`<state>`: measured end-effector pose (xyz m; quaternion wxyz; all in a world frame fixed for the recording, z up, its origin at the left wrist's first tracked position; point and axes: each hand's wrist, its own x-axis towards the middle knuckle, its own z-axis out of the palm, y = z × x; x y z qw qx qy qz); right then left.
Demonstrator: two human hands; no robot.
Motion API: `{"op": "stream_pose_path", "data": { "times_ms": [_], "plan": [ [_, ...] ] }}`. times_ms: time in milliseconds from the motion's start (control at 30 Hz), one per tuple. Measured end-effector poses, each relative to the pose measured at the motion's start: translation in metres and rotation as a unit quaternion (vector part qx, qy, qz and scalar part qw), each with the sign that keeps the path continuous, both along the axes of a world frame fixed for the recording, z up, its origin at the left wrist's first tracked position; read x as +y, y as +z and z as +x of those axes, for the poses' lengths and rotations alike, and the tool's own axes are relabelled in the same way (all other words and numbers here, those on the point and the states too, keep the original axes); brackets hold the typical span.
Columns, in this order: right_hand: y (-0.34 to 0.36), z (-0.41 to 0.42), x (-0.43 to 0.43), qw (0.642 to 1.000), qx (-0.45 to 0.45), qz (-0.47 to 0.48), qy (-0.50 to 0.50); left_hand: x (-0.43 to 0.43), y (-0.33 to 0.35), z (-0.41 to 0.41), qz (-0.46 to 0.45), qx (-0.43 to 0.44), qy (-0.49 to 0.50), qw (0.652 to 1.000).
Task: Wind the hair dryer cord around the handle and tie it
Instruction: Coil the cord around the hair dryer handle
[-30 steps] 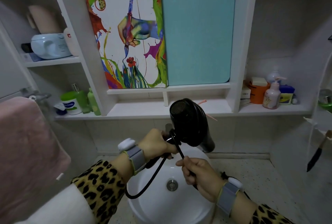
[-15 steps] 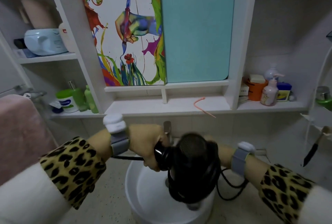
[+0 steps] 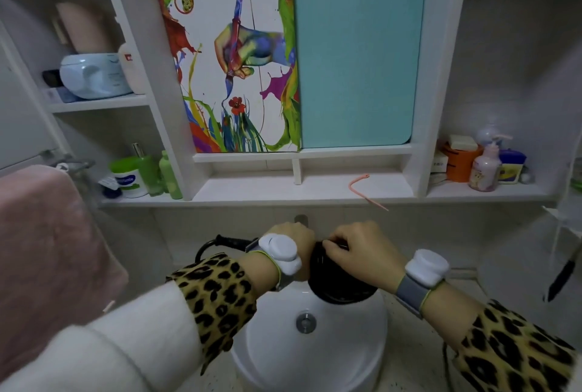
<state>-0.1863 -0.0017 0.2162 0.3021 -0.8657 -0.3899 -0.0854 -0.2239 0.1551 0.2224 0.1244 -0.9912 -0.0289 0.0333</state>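
The black hair dryer (image 3: 340, 281) hangs over the white basin, its round body pointing down toward me. My left hand (image 3: 294, 234) grips it from the left; the handle is hidden behind that hand and wrist. A stiff end of the black cord (image 3: 220, 242) sticks out to the left of my left wrist and curves down behind the sleeve. My right hand (image 3: 362, 248) rests on top of the dryer, fingers pinched on a strand of cord against the body. Another bit of cord shows by my right sleeve at the bottom right.
A round white basin (image 3: 277, 357) with a metal drain sits directly below. A pink towel (image 3: 47, 250) hangs at the left. Shelves behind hold green bottles (image 3: 157, 174), a pump bottle (image 3: 486, 168) and an orange tub. A pink wire hook (image 3: 362, 185) lies on the middle shelf.
The dryer has been lowered and tipped nozzle-down over the basin. My right hand came from behind the dryer onto its top, and both hands moved close together.
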Motion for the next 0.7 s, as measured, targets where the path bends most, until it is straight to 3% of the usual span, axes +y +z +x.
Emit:
{"op": "stream_pose_path", "data": {
  "times_ms": [233, 367, 433, 533, 600, 700],
  "plan": [
    [-0.01, -0.006, 0.008, 0.997, -0.045, 0.063, -0.027, 0.001, -0.013, 0.021, -0.117, -0.11, 0.055, 0.986],
    [-0.024, -0.016, 0.012, 0.984, -0.015, 0.174, -0.04, 0.005, -0.005, 0.032, -0.261, -0.048, 0.094, 0.96],
    [-0.034, -0.021, 0.011, 0.962, 0.098, 0.254, -0.034, 0.008, -0.003, 0.032, -0.366, -0.029, 0.13, 0.921],
    [-0.048, -0.022, 0.004, 0.865, 0.326, 0.38, 0.023, 0.013, 0.001, 0.022, -0.513, -0.011, 0.158, 0.844],
    [-0.055, -0.018, -0.004, 0.833, 0.397, 0.381, 0.052, 0.02, 0.006, 0.013, -0.576, -0.006, 0.129, 0.807],
    [-0.063, -0.011, -0.012, 0.819, 0.453, 0.346, 0.065, 0.032, 0.012, -0.003, -0.617, 0.009, 0.071, 0.784]
  ]
}}
